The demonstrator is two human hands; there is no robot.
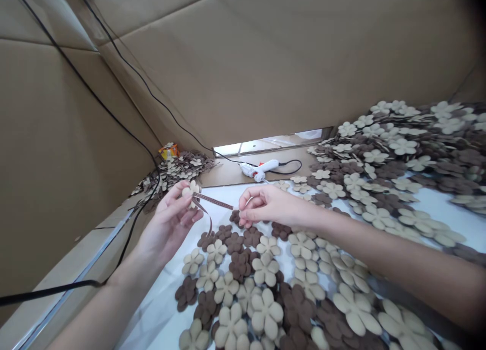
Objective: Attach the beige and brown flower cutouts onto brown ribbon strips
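My left hand (pixel 176 208) pinches a small cream fabric flower (pixel 193 189) between thumb and fingers. A narrow brown ribbon (pixel 214 200) with light stitch-like marks runs from that flower. One end of it stretches across to my right hand (pixel 258 204), whose thumb and fingertips are closed on it. The other end curls down loose below the left hand. Beneath both hands, cream and brown flowers (pixel 266 269) lie spread and overlapping on a white surface (pixel 152 299).
A white glue gun (pixel 260 170) lies behind the hands, with a black cord. Finished-looking flowers with ribbons (pixel 178 172) pile at the left beside an orange packet (pixel 169 151). A large heap of flowers (pixel 402 147) fills the right. Cardboard walls (pixel 266 61) enclose the space; a black cable (pixel 129 238) passes near my left forearm.
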